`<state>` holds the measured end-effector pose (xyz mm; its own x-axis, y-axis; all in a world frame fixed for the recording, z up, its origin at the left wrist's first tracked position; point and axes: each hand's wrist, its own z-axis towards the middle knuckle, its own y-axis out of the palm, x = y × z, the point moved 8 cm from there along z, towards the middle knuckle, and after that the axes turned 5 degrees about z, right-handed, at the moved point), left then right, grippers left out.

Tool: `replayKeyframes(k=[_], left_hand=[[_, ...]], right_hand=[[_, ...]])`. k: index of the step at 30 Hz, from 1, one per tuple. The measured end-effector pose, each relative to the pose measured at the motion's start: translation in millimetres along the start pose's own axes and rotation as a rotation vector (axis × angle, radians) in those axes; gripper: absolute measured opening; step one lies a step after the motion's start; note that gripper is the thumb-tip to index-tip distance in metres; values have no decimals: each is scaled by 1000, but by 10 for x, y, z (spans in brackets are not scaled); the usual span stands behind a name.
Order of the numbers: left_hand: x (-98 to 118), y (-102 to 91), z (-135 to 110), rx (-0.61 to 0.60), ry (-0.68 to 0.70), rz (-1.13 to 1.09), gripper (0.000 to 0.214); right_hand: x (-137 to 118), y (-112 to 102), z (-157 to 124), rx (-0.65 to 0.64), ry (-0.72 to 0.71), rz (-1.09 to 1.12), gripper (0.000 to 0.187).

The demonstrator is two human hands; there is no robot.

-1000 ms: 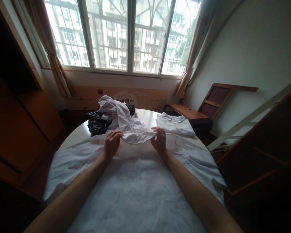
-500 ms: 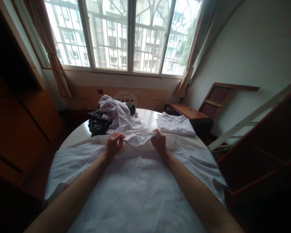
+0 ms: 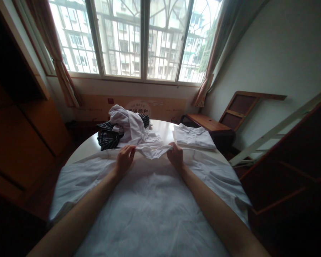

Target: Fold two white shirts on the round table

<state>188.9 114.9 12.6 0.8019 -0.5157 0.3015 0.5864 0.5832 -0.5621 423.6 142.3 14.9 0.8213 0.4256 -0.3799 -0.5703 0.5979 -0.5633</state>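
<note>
A white shirt (image 3: 152, 200) lies spread over the round white table (image 3: 164, 127), its sleeves reaching out to both sides. Its collar (image 3: 153, 152) is at the far end, stretched between my two hands. My left hand (image 3: 125, 157) pinches the collar's left end. At the right end, my right hand (image 3: 175, 155) grips the collar with closed fingers. Just beyond my hands is a heap of crumpled white clothes (image 3: 132, 126) with black striped cloth (image 3: 108, 137) among them. A folded white shirt (image 3: 194, 135) rests to the far right of my right hand.
Behind the table, a flat cardboard box (image 3: 96, 107) leans below the barred window (image 3: 141, 43). A wooden bench (image 3: 207, 122) and a wooden panel (image 3: 238, 110) stand at the back right. Orange-brown cabinets (image 3: 24, 142) line the left, and a dark wooden piece of furniture (image 3: 289, 160) is at the right.
The collar between my hands has shifted slightly upward and is spread a little. My left hand has moved slightly. The clothes heap and the folded shirt stay where they were.
</note>
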Motion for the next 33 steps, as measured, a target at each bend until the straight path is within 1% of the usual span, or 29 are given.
replayKeyframes(k=[4,8,10,12,13,15,17,19,23,26,29,33], left_hand=[[56,0,-4,-22,30,-6,8],[84,47,-20,-117,29,-52,12],[61,108,-47,-198,-5,-84,12],[5,183,-81,-286,-68,-50,10],[-28,208,-92,-315,-100,-10,10],[-78,218,-77,-322,-146,69,11],[-105,201,-6,-299,-176,111,14],[-138,201,109,-308,-207,162,18],[-267,279,405,-430,-259,328,27],[-391,370,611,-506,-275,394,29],[-481,458,759,-511,-277,412,27],[-523,568,836,-474,-302,451,28]], right_hand=[[-1,0,2,11,-6,7,20],[-6,12,-4,20,-30,16,21],[0,22,-14,13,-26,9,22],[7,29,-17,-7,-11,-5,21],[11,33,-11,-24,3,-15,21],[21,46,28,-78,44,-43,21],[45,59,108,-140,110,-77,20],[93,77,224,-201,206,-108,19],[213,204,468,-380,389,-159,29],[276,330,618,-500,441,-182,28],[321,388,743,-505,456,-195,21],[341,433,817,-438,437,-214,22]])
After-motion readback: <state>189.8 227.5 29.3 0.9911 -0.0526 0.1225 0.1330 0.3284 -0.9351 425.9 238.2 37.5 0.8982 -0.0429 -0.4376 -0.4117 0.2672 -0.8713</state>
